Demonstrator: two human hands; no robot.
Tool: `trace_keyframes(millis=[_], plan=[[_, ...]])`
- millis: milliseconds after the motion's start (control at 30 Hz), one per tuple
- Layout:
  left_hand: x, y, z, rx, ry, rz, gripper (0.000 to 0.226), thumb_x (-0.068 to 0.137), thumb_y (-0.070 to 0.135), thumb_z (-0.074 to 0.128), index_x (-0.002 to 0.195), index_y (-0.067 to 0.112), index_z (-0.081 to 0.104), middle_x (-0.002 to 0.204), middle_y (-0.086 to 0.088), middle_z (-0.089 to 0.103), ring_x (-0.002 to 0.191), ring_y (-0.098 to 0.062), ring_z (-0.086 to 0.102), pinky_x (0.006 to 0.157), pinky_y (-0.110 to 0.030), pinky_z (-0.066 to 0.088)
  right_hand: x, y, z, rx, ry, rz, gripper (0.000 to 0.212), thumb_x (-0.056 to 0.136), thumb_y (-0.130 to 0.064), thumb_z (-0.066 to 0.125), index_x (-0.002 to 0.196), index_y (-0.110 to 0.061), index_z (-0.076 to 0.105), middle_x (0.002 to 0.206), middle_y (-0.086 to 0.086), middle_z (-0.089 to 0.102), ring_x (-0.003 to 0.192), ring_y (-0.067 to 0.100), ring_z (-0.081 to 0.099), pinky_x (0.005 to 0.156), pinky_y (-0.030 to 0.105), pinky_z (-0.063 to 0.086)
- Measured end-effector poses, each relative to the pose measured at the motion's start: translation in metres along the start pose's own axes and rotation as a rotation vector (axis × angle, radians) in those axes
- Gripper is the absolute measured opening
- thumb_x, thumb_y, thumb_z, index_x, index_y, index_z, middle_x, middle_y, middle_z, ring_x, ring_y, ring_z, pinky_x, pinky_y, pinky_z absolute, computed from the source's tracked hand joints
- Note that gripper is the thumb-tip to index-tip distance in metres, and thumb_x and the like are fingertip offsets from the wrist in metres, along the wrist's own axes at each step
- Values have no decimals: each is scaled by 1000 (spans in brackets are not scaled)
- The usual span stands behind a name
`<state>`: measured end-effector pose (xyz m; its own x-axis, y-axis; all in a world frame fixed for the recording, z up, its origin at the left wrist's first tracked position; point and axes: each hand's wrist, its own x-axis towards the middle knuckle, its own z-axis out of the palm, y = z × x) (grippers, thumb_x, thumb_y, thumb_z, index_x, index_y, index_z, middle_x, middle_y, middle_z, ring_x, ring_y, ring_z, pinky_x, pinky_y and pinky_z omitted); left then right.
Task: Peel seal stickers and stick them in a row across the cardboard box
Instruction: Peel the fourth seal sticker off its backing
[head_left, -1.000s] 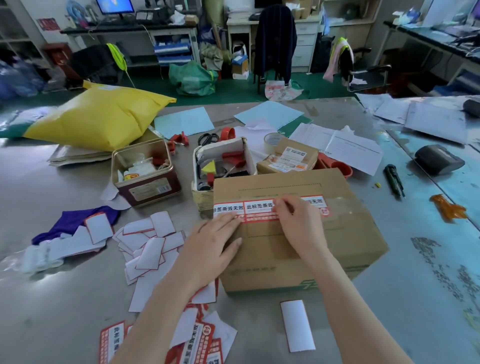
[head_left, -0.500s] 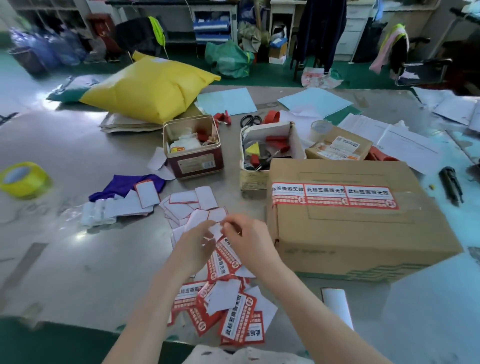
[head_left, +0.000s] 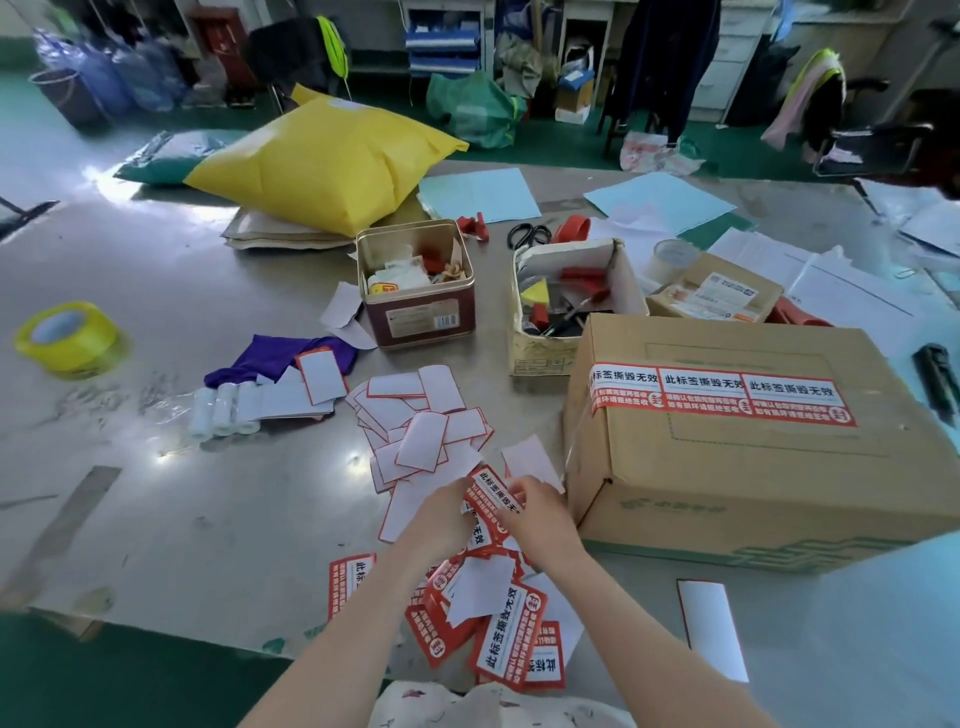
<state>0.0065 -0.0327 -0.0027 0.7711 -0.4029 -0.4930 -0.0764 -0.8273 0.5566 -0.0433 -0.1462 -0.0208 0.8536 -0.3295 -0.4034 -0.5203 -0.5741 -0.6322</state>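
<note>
Both hands' grip pinches a seal sticker (head_left: 492, 493), long axis running up-left to down-right.

Both bare forearms reach forward from the lower edge and converge near the centre. The left hand (head_left: 441, 519) is curled, its fingertips pinching one edge of a seal sticker (head_left: 493, 493). The right hand (head_left: 540, 514) faces it (knuckles up, wrist slightly bent), fingers closed on the opposite edge, the two hands nearly touching
</note>
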Motion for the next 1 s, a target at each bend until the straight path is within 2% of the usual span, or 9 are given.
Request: trace_keyframes(millis=[133, 267, 467, 667, 867, 1000], plan=[[10, -3, -4, -33, -28, -10, 42, 93, 5, 41, 135, 13, 37, 133, -10, 54, 116, -24, 56, 84, -25, 45, 5, 0, 6, -49, 27, 26, 41, 83, -38, 64, 116, -16, 52, 111, 6, 56, 96, 18, 60, 81, 35, 54], [19, -11, -9, -100, -49, -50, 52, 94, 10, 43, 143, 14, 26, 142, -9, 46, 122, -24, 52, 91, -31, 47, 16, 1, 14, -117, -5, 80, 52, 77, -42, 67, 119, -21, 45, 112, 5, 54, 97, 20, 60, 80, 41, 56], [33, -22, -16, -135, -119, -90, 55, 94, 21, 49, 144, 15, 27, 138, -7, 49, 113, -20, 59, 87, -29, 51, 30, 0, 19, -206, -50, 125, 58, 79, -39, 69, 125, -19, 40, 119, 8, 54, 105, 22, 59, 86, 40, 55], [38, -22, -19, -106, -142, -93, 51, 95, 23, 47, 142, 14, 31, 139, -7, 49, 116, -21, 57, 88, -29, 49, 32, 3, 24, -180, -57, 171, 56, 84, -31, 65, 129, -17, 35, 123, 14, 42, 109, 26, 55, 90, 39, 53], [40, -24, -18, -130, -149, -107, 49, 95, 24, 48, 140, 13, 34, 135, -6, 53, 114, -19, 58, 83, -26, 48, 36, 6, 25, -177, -74, 181, 60, 78, -33, 72, 125, -18, 38, 121, 10, 55, 108, 24, 59, 86, 39, 55], [41, -26, -17, -138, -145, -108, 48, 95, 23, 47, 140, 13, 35, 134, -6, 54, 113, -19, 58, 83, -25, 47, 36, 4, 25, -179, -81, 219, 60, 76, -32, 74, 123, -19, 39, 122, 11, 48, 106, 25, 58, 87, 40, 55]])
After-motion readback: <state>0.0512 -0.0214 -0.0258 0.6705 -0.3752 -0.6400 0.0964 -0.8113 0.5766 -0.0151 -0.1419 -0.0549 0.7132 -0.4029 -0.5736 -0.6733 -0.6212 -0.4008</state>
